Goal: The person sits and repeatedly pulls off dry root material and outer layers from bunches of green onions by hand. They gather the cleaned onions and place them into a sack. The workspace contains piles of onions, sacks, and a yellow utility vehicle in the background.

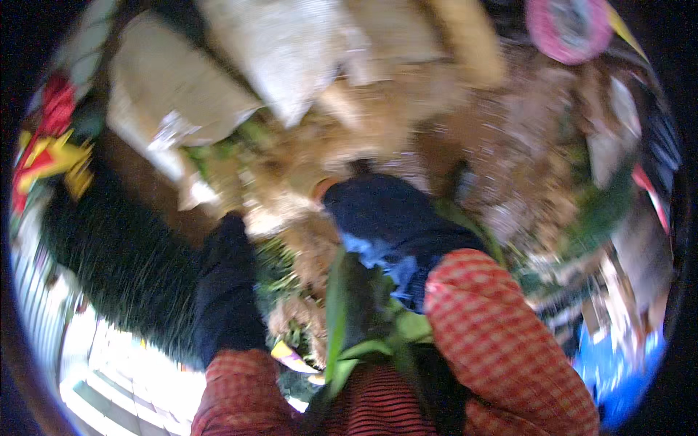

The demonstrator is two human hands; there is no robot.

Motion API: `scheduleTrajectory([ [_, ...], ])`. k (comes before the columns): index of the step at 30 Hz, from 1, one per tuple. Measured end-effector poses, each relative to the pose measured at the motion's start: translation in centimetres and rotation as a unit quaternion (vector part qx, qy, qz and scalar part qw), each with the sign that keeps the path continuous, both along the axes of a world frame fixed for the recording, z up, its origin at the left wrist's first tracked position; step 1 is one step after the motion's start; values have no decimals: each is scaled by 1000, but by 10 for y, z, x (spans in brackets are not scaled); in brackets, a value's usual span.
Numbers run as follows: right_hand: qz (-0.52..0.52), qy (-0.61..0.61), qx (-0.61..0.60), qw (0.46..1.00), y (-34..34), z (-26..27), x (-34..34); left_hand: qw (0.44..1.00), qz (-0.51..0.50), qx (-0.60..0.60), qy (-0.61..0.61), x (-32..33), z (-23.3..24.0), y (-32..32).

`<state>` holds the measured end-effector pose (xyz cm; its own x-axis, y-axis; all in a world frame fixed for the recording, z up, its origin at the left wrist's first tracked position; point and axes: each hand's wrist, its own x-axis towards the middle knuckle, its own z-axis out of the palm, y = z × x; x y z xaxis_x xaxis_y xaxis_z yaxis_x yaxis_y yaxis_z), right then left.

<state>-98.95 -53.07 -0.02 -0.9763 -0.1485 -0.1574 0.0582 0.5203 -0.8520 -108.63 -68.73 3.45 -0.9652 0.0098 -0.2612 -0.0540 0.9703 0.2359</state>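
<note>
The picture is badly blurred. My left arm, in a red checked sleeve with a dark cover over the forearm, reaches up from the lower left; a blurred tan shape, perhaps my left hand (226, 188), lies past its end near green leaves and pale sheets. My right arm, in a matching sleeve and a dark and blue cover, bends towards the middle. At its end shows a small orange patch, perhaps part of my right hand (324, 188). Whether either holds anything cannot be told. Around both lies brown and tan loose material (311, 250) with green bits.
Large pale sheets, perhaps cardboard or paper (180, 82), lean across the top. A pink ring-shaped thing (570, 27) is at the upper right. Dark green bristly material (125, 261) fills the left, beside a red and yellow item (49, 158). Bright blue material (616, 376) is lower right.
</note>
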Motion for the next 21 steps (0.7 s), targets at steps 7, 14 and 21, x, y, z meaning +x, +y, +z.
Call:
scheduleTrajectory([
  [7, -15, -225, 108, 968, 209, 5, 235, 999, -35, -1, 36, -32, 12, 20],
  [14, 2, -587, 239, 773, 365, 107, 494, 991, -115, -21, 65, -82, 27, 69],
  [21, 13, -479, 172, 861, 288, 119, 702, 988, -139, 3, 71, -128, 38, 69],
])
